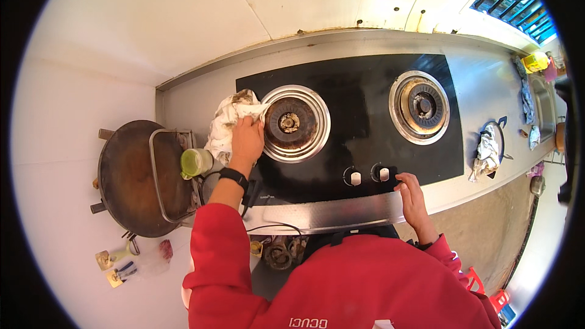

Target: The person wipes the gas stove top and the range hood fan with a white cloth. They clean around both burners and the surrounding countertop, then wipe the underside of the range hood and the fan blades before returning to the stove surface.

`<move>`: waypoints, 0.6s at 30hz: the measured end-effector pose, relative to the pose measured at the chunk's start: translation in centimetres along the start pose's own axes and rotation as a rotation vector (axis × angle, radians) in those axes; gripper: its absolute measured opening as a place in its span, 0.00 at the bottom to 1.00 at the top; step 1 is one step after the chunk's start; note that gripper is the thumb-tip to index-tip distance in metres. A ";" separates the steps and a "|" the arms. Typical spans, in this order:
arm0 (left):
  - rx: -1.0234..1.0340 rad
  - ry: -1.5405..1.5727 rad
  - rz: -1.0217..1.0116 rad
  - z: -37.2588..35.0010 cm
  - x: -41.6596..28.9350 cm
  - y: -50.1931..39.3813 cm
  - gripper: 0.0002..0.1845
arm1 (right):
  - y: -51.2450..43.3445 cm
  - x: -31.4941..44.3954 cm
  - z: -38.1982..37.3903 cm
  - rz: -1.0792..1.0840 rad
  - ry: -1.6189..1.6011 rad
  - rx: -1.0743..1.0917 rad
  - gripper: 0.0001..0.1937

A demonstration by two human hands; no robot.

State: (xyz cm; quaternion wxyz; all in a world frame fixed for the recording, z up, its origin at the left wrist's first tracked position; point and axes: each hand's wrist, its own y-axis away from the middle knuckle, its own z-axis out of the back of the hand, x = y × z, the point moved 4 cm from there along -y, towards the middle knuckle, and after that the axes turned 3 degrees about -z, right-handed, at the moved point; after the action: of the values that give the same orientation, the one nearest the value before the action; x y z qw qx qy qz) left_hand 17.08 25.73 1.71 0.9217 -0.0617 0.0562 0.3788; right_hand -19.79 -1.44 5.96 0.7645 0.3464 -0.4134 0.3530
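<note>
My left hand (247,140) presses on a crumpled white cloth (223,123) with dark stains, bunched at the left edge of a black gas hob (356,100). The fingers touch the cloth beside the steel ring of the left burner (292,123). My right hand (409,192) holds nothing, its fingers loosely bent at the hob's front edge. Just left of those fingers is a silver control knob (383,174), with a second knob (355,178) beside it. The right burner (422,106) shows brown staining inside its ring.
Left of the hob, a green-lidded container (195,163) stands near a metal rack (157,178) and a large round dark board or pan (132,178). A second cloth (487,153) lies on the right counter, before a sink (544,100). Several jars (278,256) sit below the counter.
</note>
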 end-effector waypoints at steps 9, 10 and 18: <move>0.095 -0.057 -0.028 -0.3 -5.4 5.5 0.05 | -0.4 -0.6 1.7 0.017 -0.051 0.067 0.14; 0.105 -0.032 -0.044 -0.1 -5.9 5.8 0.05 | -0.3 -0.8 2.1 0.018 -0.046 0.067 0.14; 0.009 0.207 -0.122 -1.1 -11.4 5.7 0.03 | -1.3 -1.2 3.2 0.041 -0.041 0.098 0.14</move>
State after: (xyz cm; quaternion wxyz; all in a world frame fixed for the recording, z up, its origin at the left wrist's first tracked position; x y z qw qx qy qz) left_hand 4.89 21.70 1.96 0.9325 -0.0999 0.1490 0.3133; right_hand -20.43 -5.08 5.91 0.7306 0.3821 -0.4183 0.3810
